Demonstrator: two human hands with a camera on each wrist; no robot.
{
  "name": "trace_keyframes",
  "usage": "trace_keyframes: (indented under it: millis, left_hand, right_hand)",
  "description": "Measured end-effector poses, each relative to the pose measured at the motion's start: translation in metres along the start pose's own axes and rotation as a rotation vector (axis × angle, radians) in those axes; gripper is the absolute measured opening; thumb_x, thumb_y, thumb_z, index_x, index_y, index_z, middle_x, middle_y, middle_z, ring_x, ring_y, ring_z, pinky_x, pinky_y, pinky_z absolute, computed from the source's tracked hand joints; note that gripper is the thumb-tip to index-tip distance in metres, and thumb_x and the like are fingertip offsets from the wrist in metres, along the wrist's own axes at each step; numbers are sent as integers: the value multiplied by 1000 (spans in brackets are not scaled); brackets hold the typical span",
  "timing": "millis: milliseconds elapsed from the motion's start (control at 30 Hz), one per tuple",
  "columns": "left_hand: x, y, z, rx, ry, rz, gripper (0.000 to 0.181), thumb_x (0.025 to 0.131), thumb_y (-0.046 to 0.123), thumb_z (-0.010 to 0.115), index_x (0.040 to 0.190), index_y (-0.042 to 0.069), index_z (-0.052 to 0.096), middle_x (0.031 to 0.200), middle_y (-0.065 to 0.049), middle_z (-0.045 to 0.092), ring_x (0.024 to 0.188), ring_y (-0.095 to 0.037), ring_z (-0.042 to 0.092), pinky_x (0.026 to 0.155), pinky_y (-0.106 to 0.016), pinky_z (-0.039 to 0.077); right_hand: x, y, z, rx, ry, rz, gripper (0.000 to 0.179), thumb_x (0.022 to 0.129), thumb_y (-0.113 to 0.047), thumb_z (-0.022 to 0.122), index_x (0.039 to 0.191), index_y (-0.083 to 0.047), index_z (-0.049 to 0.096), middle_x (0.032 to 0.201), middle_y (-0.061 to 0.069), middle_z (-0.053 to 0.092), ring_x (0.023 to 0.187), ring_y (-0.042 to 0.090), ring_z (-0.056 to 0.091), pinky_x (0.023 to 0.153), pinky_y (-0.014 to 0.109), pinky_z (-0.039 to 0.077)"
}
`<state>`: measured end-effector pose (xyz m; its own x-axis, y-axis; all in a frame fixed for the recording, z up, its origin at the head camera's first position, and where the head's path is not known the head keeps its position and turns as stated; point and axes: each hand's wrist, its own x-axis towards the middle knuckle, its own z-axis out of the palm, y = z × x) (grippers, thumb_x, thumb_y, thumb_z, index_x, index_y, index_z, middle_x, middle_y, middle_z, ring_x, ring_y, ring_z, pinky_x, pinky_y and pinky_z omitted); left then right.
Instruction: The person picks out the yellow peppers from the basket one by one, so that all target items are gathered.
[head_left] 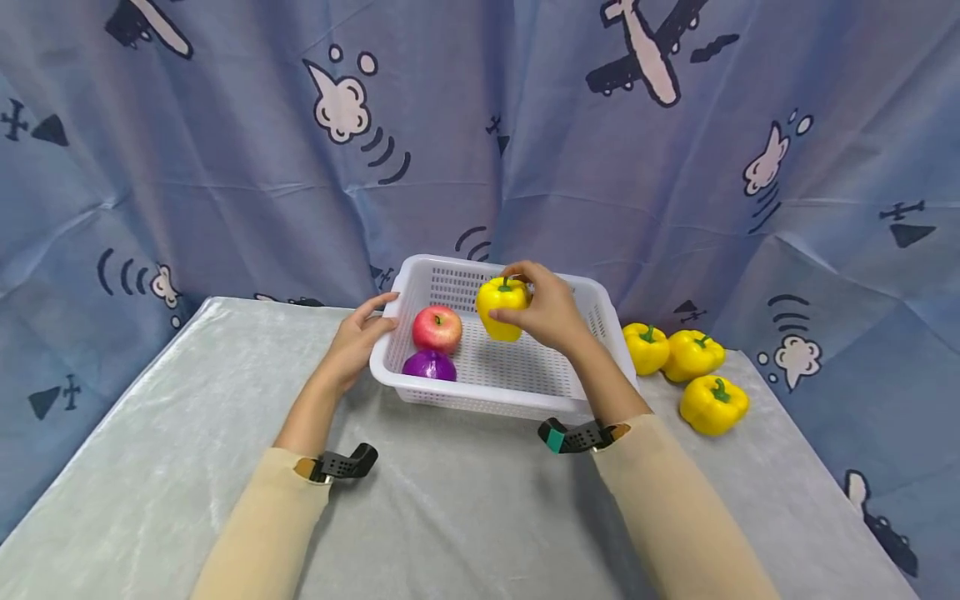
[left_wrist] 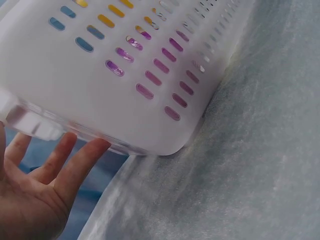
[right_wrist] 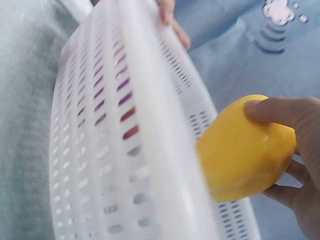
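Note:
My right hand (head_left: 552, 312) grips a yellow bell pepper (head_left: 501, 308) from its right side, fingers around the top and thumb on the near side. The pepper is upright, above the floor of a white plastic basket (head_left: 495, 398). My left hand (head_left: 351, 346) holds the basket's left rim; several of its fingers (left_wrist: 82, 167) reach the rim's outside in the left wrist view. Inside the basket, at the left, are a red apple (head_left: 437, 329) and a shiny purple round thing (head_left: 429, 365), its lower part hidden by the near wall.
Three more yellow bell peppers lie right of the basket: one against its side (head_left: 645, 350), one beside it (head_left: 693, 356), and one nearer (head_left: 714, 405). A pale cloth covers the table (head_left: 420, 508). Behind hangs a blue printed curtain (head_left: 450, 150).

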<state>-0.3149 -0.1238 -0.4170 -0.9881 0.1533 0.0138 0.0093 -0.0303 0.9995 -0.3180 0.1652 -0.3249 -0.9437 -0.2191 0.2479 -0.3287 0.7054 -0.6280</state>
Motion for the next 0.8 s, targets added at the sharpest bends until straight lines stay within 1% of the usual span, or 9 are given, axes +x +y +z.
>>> trace_keyframes:
  millis: [167,333,400,500,667,767,800]
  left_hand:
    - [-1,1,0,17,5,1,54,101,14,52,154,17,41,141,-31,55,106,-20,65,80,-23,57]
    - [-1,3,3,73,21,20,54,99,12,52,152,15,44,134,-33,58,101,-21,65,76,-23,57]
    - [-1,4,4,103,31,30,54,98,11,52,152,14,44,131,-33,59,98,-20,65,74,-24,57]
    - [-1,5,5,127,44,37,54,97,10,52,150,14,46,129,-32,61,96,-20,65,73,-24,57]
    - [-2,5,6,130,72,30,53,96,10,53,149,15,48,131,-30,62,99,-21,65,74,-25,58]
    - [-2,6,8,120,84,31,53,96,9,53,148,14,49,132,-30,62,100,-22,66,74,-25,58]
    - [-2,6,8,113,86,36,53,95,8,53,148,13,50,131,-31,62,99,-21,66,74,-24,58]
  right_hand:
    - [-14,-14,-13,24,45,-63,59,80,-18,86,131,-7,59,133,13,60,120,31,57,106,47,52]
    - [-31,-23,-26,18,101,-112,59,80,-20,86,132,-7,59,135,11,61,124,28,56,106,48,52]
    - [-38,-26,-31,13,133,-117,59,80,-20,86,131,-7,60,135,10,61,125,27,56,106,49,52]
    - [-49,-29,-39,-1,192,-102,58,79,-18,87,129,-7,61,132,11,62,125,29,56,105,51,52]
    - [-67,-31,-51,19,253,-80,56,80,-16,86,129,-6,61,134,11,62,127,30,55,106,55,50]
    - [-79,-33,-59,50,272,-81,56,81,-17,86,130,-6,61,136,9,62,129,27,54,108,53,49]
    - [-83,-33,-62,68,278,-82,57,81,-18,85,131,-6,60,136,9,62,129,25,55,108,49,50]
